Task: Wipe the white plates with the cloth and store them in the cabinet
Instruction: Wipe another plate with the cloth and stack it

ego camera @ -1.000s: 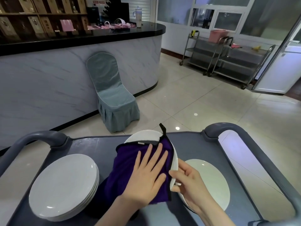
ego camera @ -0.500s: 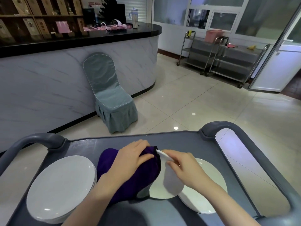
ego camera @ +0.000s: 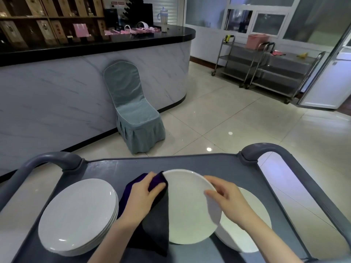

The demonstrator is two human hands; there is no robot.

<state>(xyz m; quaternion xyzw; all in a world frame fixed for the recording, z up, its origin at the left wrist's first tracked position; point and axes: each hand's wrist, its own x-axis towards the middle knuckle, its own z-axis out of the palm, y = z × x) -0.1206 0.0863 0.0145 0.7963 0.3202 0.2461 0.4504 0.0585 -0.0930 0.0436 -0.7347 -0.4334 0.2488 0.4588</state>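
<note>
White plate, one: I am holding it tilted over the middle of the cart, toward the near edge, its face turned up to me.

Right hand: it is gripping the plate's right rim, thumb lying on the face, fingers curling behind.

Left hand: its fingers are closing round a bunched fold of the purple cloth and pressing it against the plate's left rim. The rest of the cloth is hanging down to the cart top along the plate's left side.

Second white plate, single: it is lying flat by the cart's right edge, partly under the held plate and my right wrist.

Stack of white plates: it is sitting at the cart's near left corner, just beside the cloth.

Cart handles, grey, two: they are arching up at the far left and far right corners.

Beyond the cart, on the tiled floor: a chair in a blue-grey cover is standing against a marble-fronted counter; two steel trolleys are standing by the far wall, a pink bin sitting on top of one.
</note>
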